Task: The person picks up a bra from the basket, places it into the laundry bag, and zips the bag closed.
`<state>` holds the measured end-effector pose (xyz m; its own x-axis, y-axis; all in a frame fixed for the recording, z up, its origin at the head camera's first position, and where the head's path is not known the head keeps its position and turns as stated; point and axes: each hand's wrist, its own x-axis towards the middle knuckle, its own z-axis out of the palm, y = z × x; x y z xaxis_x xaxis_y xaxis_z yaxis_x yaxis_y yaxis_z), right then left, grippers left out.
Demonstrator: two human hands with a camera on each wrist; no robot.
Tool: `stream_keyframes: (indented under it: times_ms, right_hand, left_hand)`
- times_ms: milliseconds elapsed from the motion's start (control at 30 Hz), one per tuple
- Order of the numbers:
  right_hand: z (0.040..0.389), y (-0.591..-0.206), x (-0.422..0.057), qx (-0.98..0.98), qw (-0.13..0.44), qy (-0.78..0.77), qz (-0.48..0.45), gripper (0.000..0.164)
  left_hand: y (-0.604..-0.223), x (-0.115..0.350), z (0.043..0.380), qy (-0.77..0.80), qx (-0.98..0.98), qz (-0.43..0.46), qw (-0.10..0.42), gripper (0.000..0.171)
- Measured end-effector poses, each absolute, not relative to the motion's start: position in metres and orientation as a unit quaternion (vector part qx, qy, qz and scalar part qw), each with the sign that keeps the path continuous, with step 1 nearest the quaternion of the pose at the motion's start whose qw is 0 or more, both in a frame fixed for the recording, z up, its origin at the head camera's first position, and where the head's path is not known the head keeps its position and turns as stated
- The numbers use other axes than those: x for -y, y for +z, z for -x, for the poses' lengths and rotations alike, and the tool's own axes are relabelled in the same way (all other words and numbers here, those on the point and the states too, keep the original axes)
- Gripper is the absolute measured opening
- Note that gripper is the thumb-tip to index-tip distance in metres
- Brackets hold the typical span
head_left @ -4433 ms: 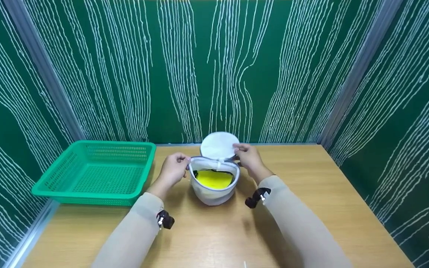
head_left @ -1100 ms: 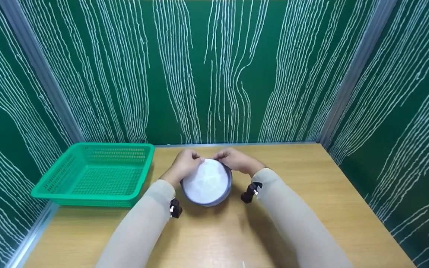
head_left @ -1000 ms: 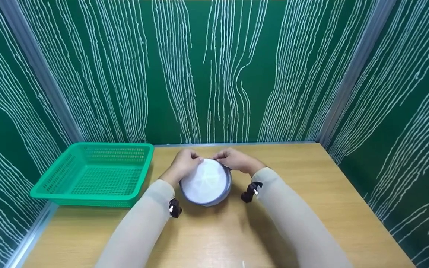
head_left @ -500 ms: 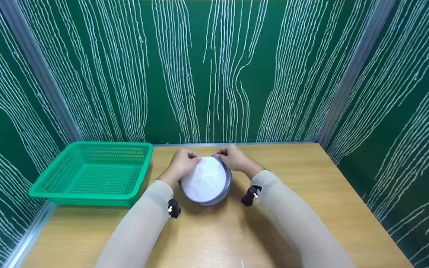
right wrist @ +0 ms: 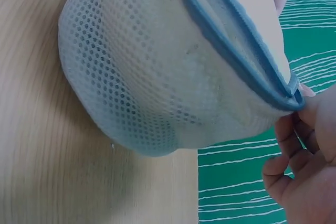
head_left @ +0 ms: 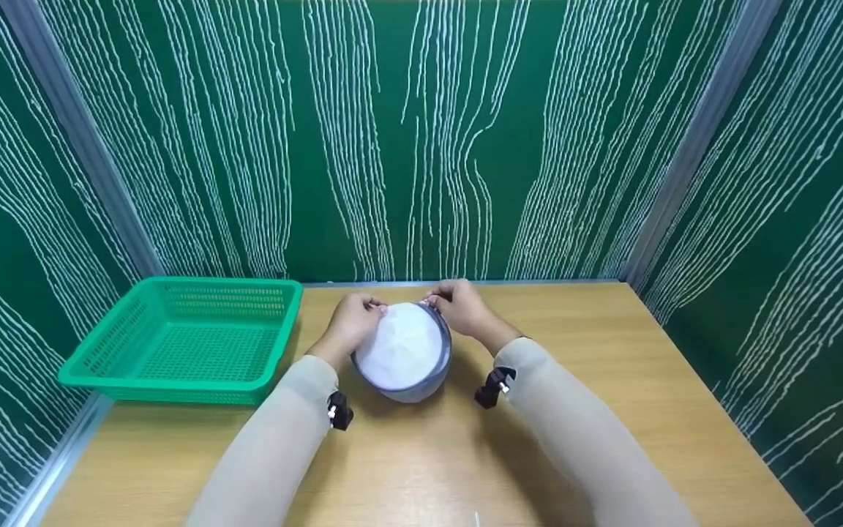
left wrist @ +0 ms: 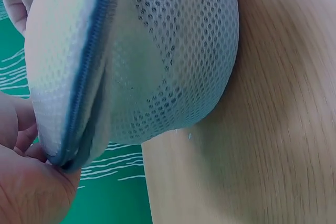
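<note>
A round white mesh laundry bag (head_left: 418, 393) with blue-grey zipper edging stands on the table between my hands. Its round white lid (head_left: 399, 348) lies over the mouth, and the contents are hidden in the head view. My left hand (head_left: 353, 323) grips the edge at the back left, thumb on the lid. At the back right, my right hand (head_left: 463, 309) pinches the end of the zipper edging (right wrist: 291, 100). In the right wrist view the two zipper edges stand apart along this side. The left wrist view shows lid and rim edges (left wrist: 86, 77) close together.
A green plastic basket (head_left: 290, 322) with slotted walls stands on the wooden table (head_left: 407, 468) to the left. Green panels (head_left: 407, 183) with white wavy lines rise behind the table and at both sides.
Earlier the lid stood raised and something yellow showed inside; now the lid covers the mouth. Over the last second my right hand shifts slightly back and my left hand slightly left along the edge.
</note>
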<state>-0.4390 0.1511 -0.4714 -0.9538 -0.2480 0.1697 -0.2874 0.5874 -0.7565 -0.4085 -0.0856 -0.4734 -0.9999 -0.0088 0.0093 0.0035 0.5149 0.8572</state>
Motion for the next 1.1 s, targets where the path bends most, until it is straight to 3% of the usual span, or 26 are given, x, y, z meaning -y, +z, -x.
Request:
stream_keyframes:
  times_ms: [400, 667, 800, 1100]
  right_hand:
    - [0.436, -0.478, -0.155, 0.883, 0.047, 0.449, -0.132, 0.016]
    - [0.435, -0.482, -0.151, 0.886, 0.050, 0.442, -0.127, 0.016]
    - [0.434, -0.482, -0.148, 0.891, 0.046, 0.434, -0.123, 0.015]
    - [0.433, -0.479, -0.140, 0.897, 0.058, 0.413, -0.149, 0.014]
  left_hand:
    - [-0.474, 0.083, 0.405, -0.498, 0.867, -0.028, -0.002, 0.027]
    - [-0.470, 0.082, 0.403, -0.477, 0.878, 0.000, 0.041, 0.029]
    - [-0.464, 0.077, 0.402, -0.447, 0.894, 0.000, 0.036, 0.029]
    - [-0.460, 0.061, 0.404, -0.390, 0.917, 0.084, 0.011, 0.028]
